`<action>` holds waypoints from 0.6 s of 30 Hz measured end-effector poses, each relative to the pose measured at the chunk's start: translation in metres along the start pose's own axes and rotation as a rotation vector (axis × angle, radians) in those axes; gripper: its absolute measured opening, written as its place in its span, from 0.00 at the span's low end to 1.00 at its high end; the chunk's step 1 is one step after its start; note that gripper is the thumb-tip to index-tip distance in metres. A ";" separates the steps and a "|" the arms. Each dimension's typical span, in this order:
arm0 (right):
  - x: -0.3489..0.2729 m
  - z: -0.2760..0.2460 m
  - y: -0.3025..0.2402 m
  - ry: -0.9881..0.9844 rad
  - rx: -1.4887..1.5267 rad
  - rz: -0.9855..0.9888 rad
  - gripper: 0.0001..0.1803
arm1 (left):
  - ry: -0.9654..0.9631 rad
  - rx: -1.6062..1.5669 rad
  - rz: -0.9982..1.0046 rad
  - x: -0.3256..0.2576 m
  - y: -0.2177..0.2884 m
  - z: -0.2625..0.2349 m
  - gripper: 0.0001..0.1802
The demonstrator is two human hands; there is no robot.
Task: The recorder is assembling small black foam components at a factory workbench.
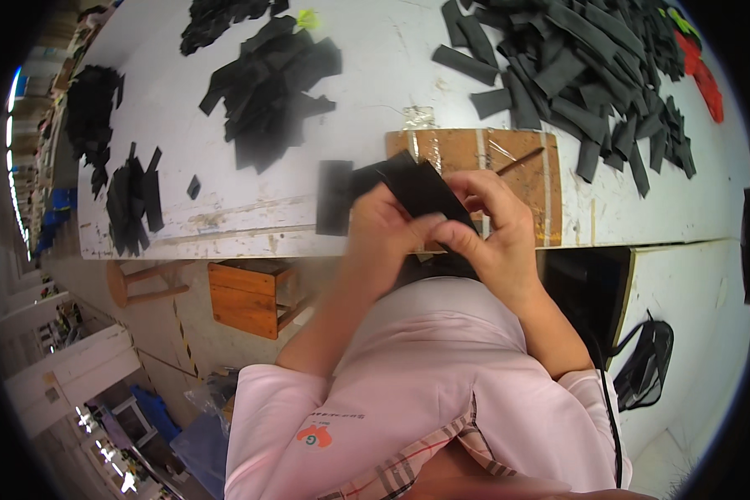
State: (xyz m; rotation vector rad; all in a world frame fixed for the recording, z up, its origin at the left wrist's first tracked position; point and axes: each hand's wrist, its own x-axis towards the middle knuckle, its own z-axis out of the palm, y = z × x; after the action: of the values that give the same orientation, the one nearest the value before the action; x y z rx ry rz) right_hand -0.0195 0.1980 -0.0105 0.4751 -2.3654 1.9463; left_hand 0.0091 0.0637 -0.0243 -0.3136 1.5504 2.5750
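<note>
Both my hands meet over the table's near edge around a black fabric strip [427, 190]. My left hand [382, 229] pinches its left side, the fingers partly hidden behind the cloth. My right hand [498, 227] grips the opposite side, its thumb pressed near the lower end and close to the left thumb. Another dark strip [334, 198] lies flat on the table just left of my left hand. Beneath and behind the hands is a brown board [525, 196] with tape bands, and a thin brown stick [521, 160] rests on it.
A large heap of black strips [575, 71] covers the back right, beside a red cloth [703, 79]. More black piles stand at the back middle [267, 87] and far left [133, 200]. Below the table's left edge is a wooden stool [246, 296]. A black bag [646, 362] hangs at right.
</note>
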 end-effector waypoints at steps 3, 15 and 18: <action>0.000 -0.022 0.000 -0.163 0.215 0.252 0.07 | -0.128 -0.008 -0.018 -0.005 -0.013 0.009 0.17; 0.014 -0.060 -0.001 -0.517 0.132 0.183 0.06 | -0.452 0.347 -0.257 0.019 0.044 0.009 0.10; 0.016 -0.061 0.003 -0.586 0.073 0.121 0.07 | -0.407 0.479 -0.291 0.022 0.048 0.015 0.05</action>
State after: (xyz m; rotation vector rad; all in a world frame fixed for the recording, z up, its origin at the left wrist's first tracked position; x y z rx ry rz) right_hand -0.0451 0.2541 0.0032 1.0579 -2.7012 2.1866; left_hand -0.0241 0.0543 0.0184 0.0352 1.7339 1.8333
